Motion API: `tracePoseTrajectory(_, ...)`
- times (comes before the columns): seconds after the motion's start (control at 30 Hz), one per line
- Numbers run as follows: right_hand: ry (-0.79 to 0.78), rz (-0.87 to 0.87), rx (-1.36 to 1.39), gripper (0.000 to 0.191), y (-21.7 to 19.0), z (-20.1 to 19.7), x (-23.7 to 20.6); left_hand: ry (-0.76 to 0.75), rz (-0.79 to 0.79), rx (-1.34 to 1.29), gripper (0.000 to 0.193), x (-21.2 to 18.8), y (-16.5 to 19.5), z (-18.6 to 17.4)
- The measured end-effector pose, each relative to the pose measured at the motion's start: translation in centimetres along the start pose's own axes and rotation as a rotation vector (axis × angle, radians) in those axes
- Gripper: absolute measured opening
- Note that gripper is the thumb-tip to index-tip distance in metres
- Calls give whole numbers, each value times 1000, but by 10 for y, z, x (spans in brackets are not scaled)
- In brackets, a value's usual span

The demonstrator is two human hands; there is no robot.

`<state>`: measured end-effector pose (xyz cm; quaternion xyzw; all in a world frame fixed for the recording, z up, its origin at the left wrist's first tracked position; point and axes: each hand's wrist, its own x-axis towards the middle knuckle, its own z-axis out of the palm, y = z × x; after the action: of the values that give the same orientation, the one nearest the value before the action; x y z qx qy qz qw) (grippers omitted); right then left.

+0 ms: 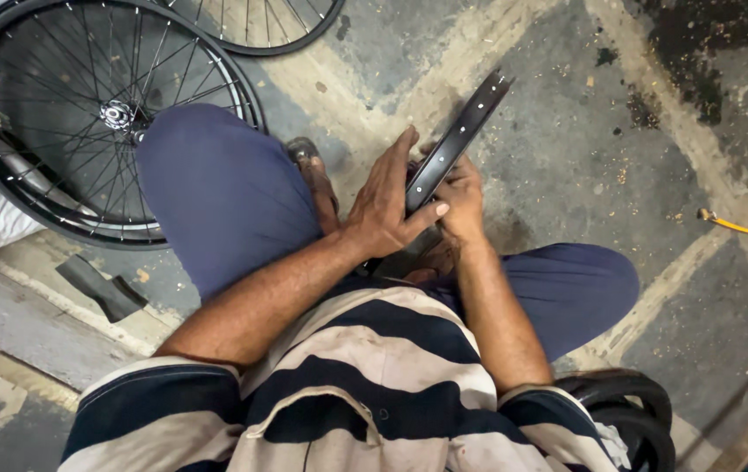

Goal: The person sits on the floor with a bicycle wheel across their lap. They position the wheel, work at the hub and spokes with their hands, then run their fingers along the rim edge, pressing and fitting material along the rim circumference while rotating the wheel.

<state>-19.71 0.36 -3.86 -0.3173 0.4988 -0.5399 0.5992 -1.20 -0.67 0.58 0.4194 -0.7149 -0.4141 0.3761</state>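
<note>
I sit on a concrete floor in blue trousers and a striped shirt. A bare black bicycle rim [466, 131] with spoke holes stands on edge between my knees, running up and away to the right. My left hand [384, 205] lies against the rim's left side, thumb pressed across it. My right hand [459, 203] grips the rim from the right, fingers curled round it lower down. The rim's lower part is hidden behind my hands and legs.
A built black spoked wheel [85, 122] lies on the floor at upper left, a second wheel [260, 26] above it. A black scrap piece [103, 287] lies at left, tyres [632, 411] at lower right, a yellow hose [741, 227] at right.
</note>
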Motion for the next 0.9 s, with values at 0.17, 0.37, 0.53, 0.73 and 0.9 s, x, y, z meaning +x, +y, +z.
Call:
tracePoseTrajectory(0.17,-49,-19,395,25,7,-12,-6,5,-37,-14,106,0,1,-2)
tracePoseTrajectory(0.37,17,59,-43,40,2,-3,-3,-26,1,0,105,0,2,-2)
tracePoseTrajectory(0.53,-90,11,386,27,-11,0,-7,6,-5,-30,105,0,-1,-1)
tracePoseTrajectory(0.73,-16,52,41,39,-7,9,1,3,10,6,106,-1,0,0)
tracePoseTrajectory(0.9,-101,30,294,32,-3,-7,-8,-4,-24,-19,106,-1,0,-3)
